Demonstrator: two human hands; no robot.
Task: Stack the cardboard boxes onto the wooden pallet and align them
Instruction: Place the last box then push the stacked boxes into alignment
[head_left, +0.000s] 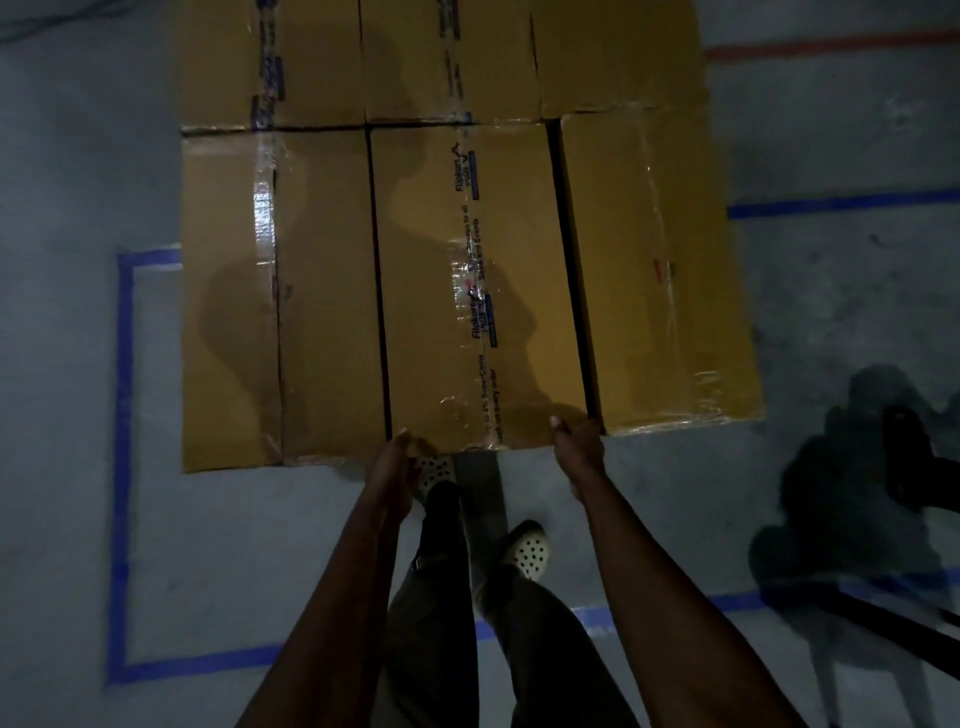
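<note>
Several brown cardboard boxes lie side by side in two rows in front of me. The middle front box (467, 291) carries printed tape along its top. My left hand (397, 467) holds its near left corner, fingers under the edge. My right hand (574, 441) grips its near right corner, thumb on top. To its left lies a taped box (275, 301), and to its right another box (660, 270) that juts out further toward me. The back row (441, 57) lines up behind them. The pallet is hidden under the boxes.
Blue tape lines (123, 467) mark a rectangle on the grey concrete floor around the stack. My feet in perforated clogs (527, 551) stand just in front of the boxes. A dark metal frame (909, 467) with its shadow stands at the right.
</note>
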